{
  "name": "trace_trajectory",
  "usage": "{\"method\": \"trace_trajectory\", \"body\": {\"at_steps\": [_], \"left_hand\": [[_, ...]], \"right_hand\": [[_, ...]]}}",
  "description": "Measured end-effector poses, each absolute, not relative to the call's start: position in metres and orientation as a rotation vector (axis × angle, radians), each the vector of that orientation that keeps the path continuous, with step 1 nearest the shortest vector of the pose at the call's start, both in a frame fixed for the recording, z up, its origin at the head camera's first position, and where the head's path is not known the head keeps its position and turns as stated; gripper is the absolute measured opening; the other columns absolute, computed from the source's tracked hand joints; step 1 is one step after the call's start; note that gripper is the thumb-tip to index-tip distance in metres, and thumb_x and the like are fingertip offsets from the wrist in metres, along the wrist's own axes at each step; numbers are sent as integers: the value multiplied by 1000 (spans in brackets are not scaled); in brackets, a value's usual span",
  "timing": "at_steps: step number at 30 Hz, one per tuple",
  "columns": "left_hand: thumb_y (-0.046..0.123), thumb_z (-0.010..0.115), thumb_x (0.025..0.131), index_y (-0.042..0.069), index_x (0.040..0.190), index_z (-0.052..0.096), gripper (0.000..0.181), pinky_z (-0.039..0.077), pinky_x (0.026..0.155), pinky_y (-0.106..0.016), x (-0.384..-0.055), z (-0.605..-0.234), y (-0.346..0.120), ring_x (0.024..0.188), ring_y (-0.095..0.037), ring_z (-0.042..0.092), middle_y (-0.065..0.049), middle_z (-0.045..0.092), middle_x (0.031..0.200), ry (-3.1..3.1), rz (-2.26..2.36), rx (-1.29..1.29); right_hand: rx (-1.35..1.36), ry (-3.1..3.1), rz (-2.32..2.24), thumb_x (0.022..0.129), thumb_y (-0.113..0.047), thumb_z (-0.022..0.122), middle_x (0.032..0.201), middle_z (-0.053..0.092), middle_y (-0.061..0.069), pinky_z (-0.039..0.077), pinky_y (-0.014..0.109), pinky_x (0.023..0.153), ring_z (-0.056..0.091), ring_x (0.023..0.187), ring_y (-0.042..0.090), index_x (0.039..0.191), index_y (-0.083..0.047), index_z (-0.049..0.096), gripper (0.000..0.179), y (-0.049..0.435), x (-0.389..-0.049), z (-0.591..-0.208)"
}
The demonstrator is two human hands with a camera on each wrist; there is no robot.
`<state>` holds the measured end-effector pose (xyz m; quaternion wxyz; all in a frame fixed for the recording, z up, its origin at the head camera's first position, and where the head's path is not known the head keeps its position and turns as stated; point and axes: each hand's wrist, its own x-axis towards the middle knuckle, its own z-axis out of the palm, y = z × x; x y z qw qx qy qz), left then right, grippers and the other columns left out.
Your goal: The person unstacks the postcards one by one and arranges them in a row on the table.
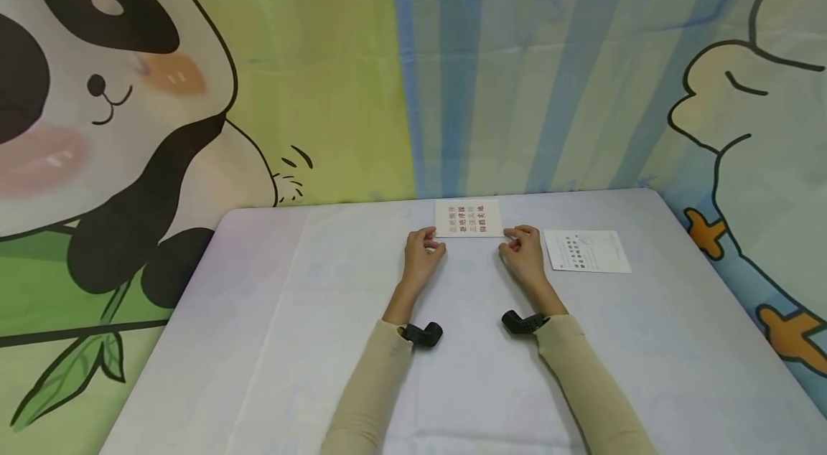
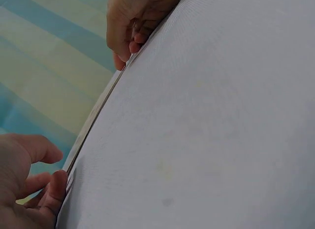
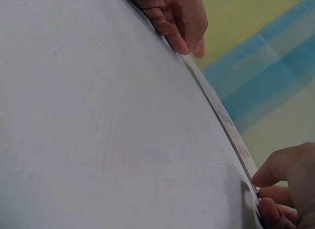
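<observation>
A white card printed with columns of reddish characters lies flat at the far edge of the white table. At its near left corner is my left hand, fingertips right by the edge, with index finger and thumb apart. Opposite it, my right hand has its fingertips at the near right corner, thumb and index finger likewise apart. From the right wrist, the card shows as a thin strip between both hands. A second white card, with dark characters and a faint drawing, lies to the right of my right hand.
A white cloth covers the table. Behind it hangs a printed backdrop, with a cartoon panda at the left and another cartoon figure at the right. Black wrist cameras sit at both cuffs.
</observation>
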<state>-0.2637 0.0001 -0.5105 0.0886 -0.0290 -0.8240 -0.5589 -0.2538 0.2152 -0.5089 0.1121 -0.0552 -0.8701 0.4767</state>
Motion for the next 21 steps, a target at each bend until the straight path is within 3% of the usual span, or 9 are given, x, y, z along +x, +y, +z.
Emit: {"method": "trace_trajectory", "body": {"at_steps": [6, 11, 21], "left_hand": [[4, 65, 83, -10, 119, 62, 38, 47, 74, -25, -268, -512, -3, 82, -19, 57, -13, 59, 95, -2515, -1593, 9], [5, 65, 83, -9, 114, 66, 34, 44, 71, -24, -267, -514, -4, 77, -15, 51, -8, 56, 86, -2562, -1578, -28], [5, 65, 82, -6, 115, 66, 35, 44, 71, -23, -272, -512, -1, 77, -14, 53, -7, 57, 88, -2539, -1580, -37]], "right_hand": [[-181, -2589, 1398, 81, -4, 59, 138, 34, 24, 39, 31, 79, 52, 92, 28, 129, 12, 55, 50, 212, -253, -512], [-182, -2632, 1403, 84, -6, 60, 134, 38, 23, 39, 32, 81, 51, 94, 28, 131, 10, 54, 50, 213, -251, -513], [-146, -2615, 1377, 85, -6, 59, 129, 43, 24, 39, 32, 80, 51, 93, 28, 128, 10, 57, 46, 215, -252, -510]]}}
